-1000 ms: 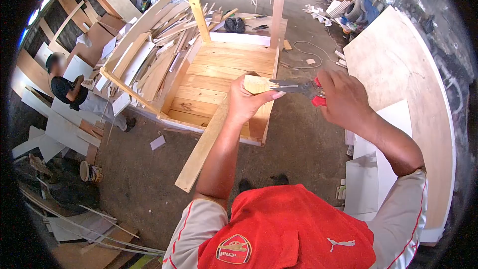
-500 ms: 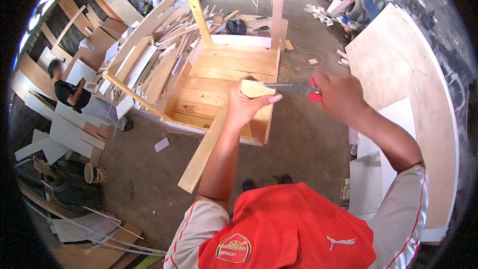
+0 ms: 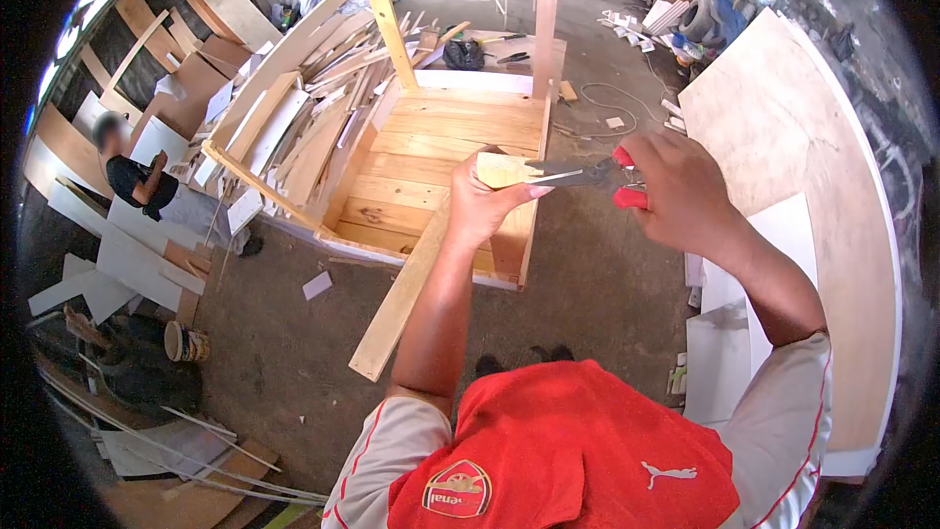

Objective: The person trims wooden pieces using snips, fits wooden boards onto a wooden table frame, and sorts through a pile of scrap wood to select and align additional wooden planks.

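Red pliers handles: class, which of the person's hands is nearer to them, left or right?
Right. The right hand holds the red pliers handles; the left hand is farther off, at the jaw end, gripping the pale wood.

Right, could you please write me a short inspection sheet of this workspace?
Surface: the work is held in mid-air; a planked wooden frame stands beyond on the floor.
Job's things: red-handled pliers at the end of a wood strip.
Clutter: a heap of offcuts, a loose pale piece, a bucket, a black bag.
Grippers: left hand grips the strip; right hand holds the pliers.
Cables: thin looped cord on the floor, far side.
Surroundings: another person at left; large panel at right.
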### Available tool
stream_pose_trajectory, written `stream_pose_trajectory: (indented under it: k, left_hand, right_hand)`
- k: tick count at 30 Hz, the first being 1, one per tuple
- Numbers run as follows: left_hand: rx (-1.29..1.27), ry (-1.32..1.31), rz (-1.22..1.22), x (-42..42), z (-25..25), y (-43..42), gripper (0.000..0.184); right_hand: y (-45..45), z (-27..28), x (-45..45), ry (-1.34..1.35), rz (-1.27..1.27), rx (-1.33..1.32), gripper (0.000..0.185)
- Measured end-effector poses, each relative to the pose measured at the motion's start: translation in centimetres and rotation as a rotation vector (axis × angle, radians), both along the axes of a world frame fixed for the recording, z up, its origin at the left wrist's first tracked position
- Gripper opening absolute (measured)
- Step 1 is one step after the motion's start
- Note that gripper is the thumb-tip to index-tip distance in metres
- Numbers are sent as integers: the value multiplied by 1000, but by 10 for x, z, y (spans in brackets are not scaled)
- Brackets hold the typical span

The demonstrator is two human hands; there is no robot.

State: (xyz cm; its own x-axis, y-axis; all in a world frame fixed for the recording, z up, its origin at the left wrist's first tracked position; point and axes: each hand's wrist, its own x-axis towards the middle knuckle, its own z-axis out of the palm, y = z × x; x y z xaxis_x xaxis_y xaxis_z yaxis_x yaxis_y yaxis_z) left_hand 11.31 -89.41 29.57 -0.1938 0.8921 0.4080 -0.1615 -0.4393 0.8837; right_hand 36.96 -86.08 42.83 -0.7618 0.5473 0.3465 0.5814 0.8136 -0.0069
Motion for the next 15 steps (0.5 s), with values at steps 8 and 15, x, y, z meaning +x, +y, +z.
stream_pose_trajectory:
  k: [8, 15]
  left_hand:
    - [31, 72, 20, -3, -2, 3, 28]
    - [10, 33, 43, 1, 2, 3, 25]
  right_hand:
    - [3, -7, -3, -75, 15, 268, 33]
    - [18, -13, -3, -185, -58, 256, 26]
